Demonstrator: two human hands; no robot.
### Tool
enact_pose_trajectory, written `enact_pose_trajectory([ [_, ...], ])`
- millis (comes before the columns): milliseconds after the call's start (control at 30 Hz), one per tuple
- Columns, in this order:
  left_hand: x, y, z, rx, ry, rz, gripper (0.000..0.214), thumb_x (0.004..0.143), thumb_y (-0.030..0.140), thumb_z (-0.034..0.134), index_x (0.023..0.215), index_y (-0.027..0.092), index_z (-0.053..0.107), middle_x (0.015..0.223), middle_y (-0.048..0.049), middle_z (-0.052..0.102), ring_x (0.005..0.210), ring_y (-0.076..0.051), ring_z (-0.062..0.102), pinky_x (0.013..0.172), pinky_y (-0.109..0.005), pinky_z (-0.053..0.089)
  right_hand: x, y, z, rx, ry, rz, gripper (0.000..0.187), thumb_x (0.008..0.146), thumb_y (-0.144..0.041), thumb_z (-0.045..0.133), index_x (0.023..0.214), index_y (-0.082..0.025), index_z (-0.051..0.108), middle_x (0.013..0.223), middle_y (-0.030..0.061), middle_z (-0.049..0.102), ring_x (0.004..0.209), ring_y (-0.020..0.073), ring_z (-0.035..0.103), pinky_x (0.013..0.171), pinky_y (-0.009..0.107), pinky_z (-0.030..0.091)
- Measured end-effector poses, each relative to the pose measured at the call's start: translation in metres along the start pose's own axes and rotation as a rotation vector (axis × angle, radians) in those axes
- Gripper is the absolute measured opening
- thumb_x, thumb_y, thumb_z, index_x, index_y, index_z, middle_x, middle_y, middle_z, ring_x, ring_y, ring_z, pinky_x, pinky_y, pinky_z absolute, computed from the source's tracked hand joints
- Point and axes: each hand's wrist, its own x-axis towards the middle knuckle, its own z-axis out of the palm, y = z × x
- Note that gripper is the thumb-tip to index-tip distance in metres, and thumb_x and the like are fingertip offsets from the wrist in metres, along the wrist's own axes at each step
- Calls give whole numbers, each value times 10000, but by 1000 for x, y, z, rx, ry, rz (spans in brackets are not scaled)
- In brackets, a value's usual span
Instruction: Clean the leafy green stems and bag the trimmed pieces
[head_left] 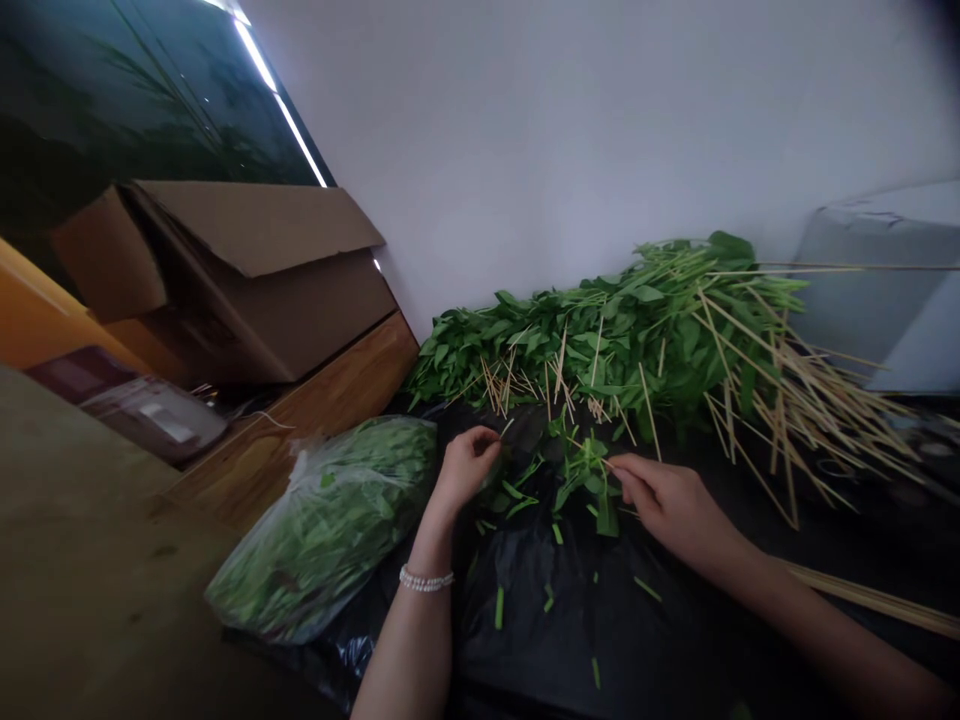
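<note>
My left hand (466, 463), with a bead bracelet on the wrist, pinches a thin stem between its curled fingers. My right hand (670, 503) is closed on a small bunch of green leaves (586, 470) threaded on a thin wooden skewer. Both hands hover low over a black plastic sheet (570, 610) scattered with cut green stem bits. Just beyond them lies a long pile of skewered leafy greens (600, 345) with many bamboo skewers (787, 400) sticking out toward me and to the right.
A clear plastic bag full of greens (330, 520) lies left of my left arm. An open cardboard box (247, 280) rests on a wooden ledge at the left. A grey container (885, 290) stands at the right against the white wall.
</note>
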Motion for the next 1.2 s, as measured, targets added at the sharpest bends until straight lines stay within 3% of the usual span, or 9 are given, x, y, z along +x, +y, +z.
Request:
enact_pose_trajectory([
  [167,-2,15,5,-222,50,-18,202,744,353,697,792,159,723,735,-25,695,684,-150,603,654,-243,444,0,0,1,14,0,-7,309,928,-303,390,977,-218,683,763,35,713,671,174,668,649,281,497],
  [333,-9,30,11,-664,-70,-168,299,669,348,795,882,146,739,713,-36,715,630,-126,620,650,-241,464,0,-4,-1,45,-29,-9,302,935,-297,385,969,-211,673,730,25,687,652,167,646,650,280,485],
  [467,-13,36,21,-867,-153,-279,317,593,313,857,812,125,728,678,-39,713,589,-111,618,634,-235,470,0,-10,-2,86,-45,-47,300,940,-292,381,959,-207,669,691,12,662,611,153,624,624,266,469],
  [733,-15,38,33,-1009,-254,-364,300,543,272,888,750,125,729,658,-16,697,580,-76,602,579,-173,443,-1,-15,-1,110,-81,-72,284,944,-272,387,944,-208,664,689,2,658,620,145,618,629,252,456],
  [1200,-15,36,35,-1042,-245,-404,328,499,233,907,734,110,715,617,-2,678,540,-60,604,538,-136,472,-2,-15,1,107,-111,-67,267,952,-260,392,963,-198,652,741,21,671,665,157,624,666,271,464],
])
